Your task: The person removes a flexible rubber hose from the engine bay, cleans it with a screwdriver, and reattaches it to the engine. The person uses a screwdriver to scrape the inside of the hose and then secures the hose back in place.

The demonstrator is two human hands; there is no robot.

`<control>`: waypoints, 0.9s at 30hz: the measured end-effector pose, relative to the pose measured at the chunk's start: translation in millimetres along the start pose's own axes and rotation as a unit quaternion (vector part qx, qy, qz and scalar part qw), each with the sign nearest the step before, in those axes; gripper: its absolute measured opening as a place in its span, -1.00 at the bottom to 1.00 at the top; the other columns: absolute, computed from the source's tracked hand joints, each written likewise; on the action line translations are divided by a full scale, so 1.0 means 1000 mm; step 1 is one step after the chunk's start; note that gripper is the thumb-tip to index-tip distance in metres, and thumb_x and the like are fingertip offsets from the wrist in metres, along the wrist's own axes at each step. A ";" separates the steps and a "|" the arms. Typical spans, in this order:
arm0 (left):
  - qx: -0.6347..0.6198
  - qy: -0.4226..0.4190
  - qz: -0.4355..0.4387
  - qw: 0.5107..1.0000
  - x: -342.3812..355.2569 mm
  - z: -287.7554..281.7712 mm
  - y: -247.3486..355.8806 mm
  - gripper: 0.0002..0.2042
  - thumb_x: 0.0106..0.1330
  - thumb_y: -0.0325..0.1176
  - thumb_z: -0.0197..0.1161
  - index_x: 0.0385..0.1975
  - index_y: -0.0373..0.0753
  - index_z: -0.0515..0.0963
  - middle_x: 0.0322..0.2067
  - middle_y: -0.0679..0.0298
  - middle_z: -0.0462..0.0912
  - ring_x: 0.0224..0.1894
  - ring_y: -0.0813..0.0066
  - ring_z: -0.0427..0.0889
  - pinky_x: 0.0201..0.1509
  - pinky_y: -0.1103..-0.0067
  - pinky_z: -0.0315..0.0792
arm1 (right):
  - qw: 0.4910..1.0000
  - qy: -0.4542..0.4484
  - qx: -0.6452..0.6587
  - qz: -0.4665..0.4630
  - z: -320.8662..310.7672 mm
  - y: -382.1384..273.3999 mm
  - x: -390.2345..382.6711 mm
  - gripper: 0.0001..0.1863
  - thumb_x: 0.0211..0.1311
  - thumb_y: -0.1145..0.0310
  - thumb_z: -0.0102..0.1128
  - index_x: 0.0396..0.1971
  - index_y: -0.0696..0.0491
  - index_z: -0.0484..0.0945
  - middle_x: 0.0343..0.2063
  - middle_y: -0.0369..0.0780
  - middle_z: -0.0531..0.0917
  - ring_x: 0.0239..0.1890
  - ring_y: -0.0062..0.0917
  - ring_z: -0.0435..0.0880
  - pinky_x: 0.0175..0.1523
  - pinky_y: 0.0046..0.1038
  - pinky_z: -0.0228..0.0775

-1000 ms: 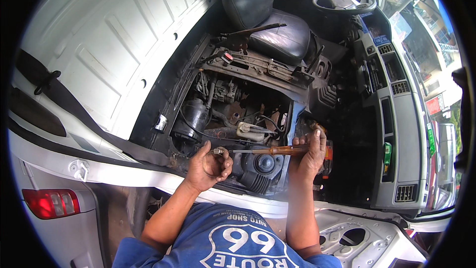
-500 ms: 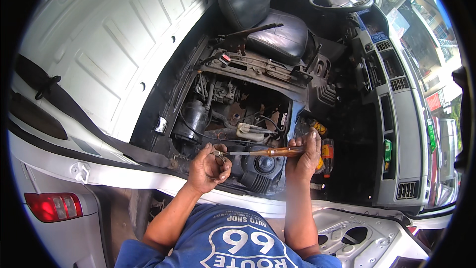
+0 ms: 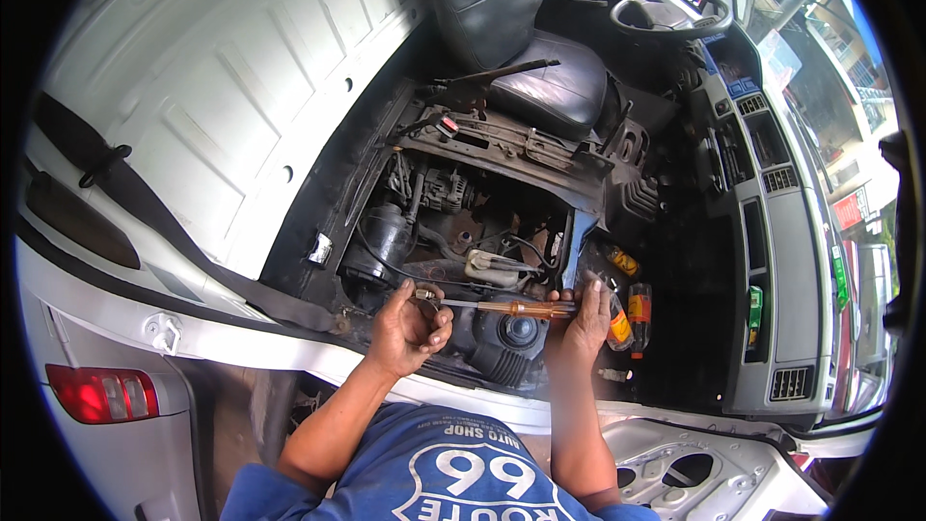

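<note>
In my left hand (image 3: 407, 330), the thumb and curled fingers pinch a small metal ring with a screw housing, which looks like a hose clamp (image 3: 424, 296). A screwdriver (image 3: 516, 309) with a clear amber handle lies level between my hands, its shaft reaching to the clamp's screw. My right hand (image 3: 581, 323) holds the handle's end between thumb and straightened fingers. Both hands are above the near edge of an open engine bay (image 3: 453, 232), over a round black-capped part with a ribbed boot (image 3: 519, 331). The exact contact of tip and screw is too small to tell.
Several bottles, one with orange liquid (image 3: 639, 314), lie on the dark floor right of my right hand. Beyond the bay stand a black seat (image 3: 550, 82) and a steering wheel (image 3: 670, 14). A seat belt (image 3: 174, 227) runs along the left. The white door sill (image 3: 289, 357) is close to me.
My right hand has shifted slightly left and down, its fingers straighter, showing more of the screwdriver's handle. My left hand still holds the clamp. The whole view has shifted a little.
</note>
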State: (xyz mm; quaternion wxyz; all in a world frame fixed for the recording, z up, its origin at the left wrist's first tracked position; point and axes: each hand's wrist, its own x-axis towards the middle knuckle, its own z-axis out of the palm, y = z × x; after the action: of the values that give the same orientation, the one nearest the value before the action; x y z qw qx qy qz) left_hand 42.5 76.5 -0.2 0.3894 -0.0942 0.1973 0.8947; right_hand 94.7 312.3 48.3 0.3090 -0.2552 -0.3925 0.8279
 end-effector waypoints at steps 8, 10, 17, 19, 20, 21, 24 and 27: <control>0.002 -0.012 -0.001 1.000 0.002 0.007 -0.003 -0.50 0.53 0.22 0.07 -0.05 -0.15 0.58 -0.43 0.18 0.52 -0.54 0.42 0.44 -0.60 0.63 0.21 | 0.999 0.038 0.032 -0.010 -0.014 0.001 0.000 -0.77 0.63 0.22 0.11 0.02 0.06 0.48 -0.40 -0.38 0.39 -0.36 -0.65 0.46 0.08 -0.30 0.63; -0.008 -0.004 -0.005 1.000 0.003 0.006 -0.004 -0.50 0.53 0.22 0.07 -0.04 -0.15 0.57 -0.42 0.17 0.53 -0.54 0.41 0.45 -0.60 0.63 0.22 | 0.998 0.039 0.038 -0.017 -0.013 -0.002 0.001 -0.77 0.64 0.22 0.09 0.03 0.06 0.47 -0.41 -0.38 0.38 -0.36 -0.66 0.46 0.10 -0.29 0.62; 0.023 -0.009 0.005 1.000 0.002 0.006 -0.004 -0.47 0.54 0.23 0.05 0.00 -0.18 0.58 -0.44 0.19 0.52 -0.55 0.44 0.44 -0.59 0.63 0.22 | 0.999 0.028 0.012 -0.032 -0.008 -0.002 0.002 -0.77 0.64 0.21 0.09 0.04 0.04 0.47 -0.40 -0.38 0.39 -0.36 -0.67 0.47 0.14 -0.25 0.62; 0.036 -0.005 0.002 0.999 0.002 0.007 -0.003 -0.46 0.54 0.24 0.04 0.00 -0.18 0.57 -0.45 0.20 0.51 -0.55 0.45 0.44 -0.59 0.63 0.22 | 0.999 0.033 0.013 -0.034 -0.009 -0.001 0.002 -0.78 0.64 0.21 0.09 0.04 0.04 0.47 -0.40 -0.38 0.39 -0.36 -0.67 0.47 0.14 -0.25 0.62; 0.041 -0.009 0.004 0.999 0.002 0.007 -0.003 -0.46 0.54 0.25 0.04 0.00 -0.18 0.57 -0.46 0.21 0.51 -0.55 0.45 0.43 -0.60 0.64 0.21 | 0.999 0.031 0.016 -0.034 -0.011 0.000 0.003 -0.78 0.64 0.21 0.09 0.03 0.04 0.47 -0.39 -0.38 0.39 -0.36 -0.67 0.47 0.15 -0.25 0.62; 0.046 -0.009 0.004 0.999 0.002 0.007 -0.002 -0.45 0.54 0.25 0.04 0.00 -0.18 0.57 -0.46 0.21 0.50 -0.55 0.46 0.43 -0.60 0.64 0.20 | 0.999 0.029 0.018 -0.034 -0.012 0.001 0.003 -0.78 0.64 0.21 0.10 0.03 0.04 0.48 -0.39 -0.38 0.39 -0.36 -0.67 0.47 0.15 -0.25 0.62; 0.055 -0.007 0.003 0.998 0.003 0.008 -0.002 -0.44 0.54 0.26 0.04 0.00 -0.19 0.57 -0.47 0.23 0.49 -0.56 0.47 0.42 -0.61 0.64 0.18 | 0.999 0.031 0.014 -0.036 -0.015 0.005 0.003 -0.78 0.64 0.21 0.10 0.03 0.03 0.48 -0.40 -0.38 0.38 -0.35 -0.66 0.47 0.15 -0.27 0.63; 0.051 -0.002 0.011 0.999 0.003 0.007 -0.002 -0.44 0.54 0.26 0.04 -0.01 -0.19 0.57 -0.47 0.23 0.49 -0.57 0.47 0.40 -0.62 0.64 0.17 | 0.999 0.027 -0.016 -0.034 -0.014 0.007 -0.003 -0.75 0.65 0.17 0.07 0.01 0.05 0.49 -0.37 -0.35 0.43 -0.33 -0.65 0.50 0.08 -0.31 0.67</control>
State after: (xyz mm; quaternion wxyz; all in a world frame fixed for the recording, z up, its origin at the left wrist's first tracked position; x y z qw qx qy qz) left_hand 42.1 82.7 5.1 0.3844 -0.0700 0.2433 0.8878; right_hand 103.9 313.4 35.5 0.3431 -0.2695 -0.4058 0.8031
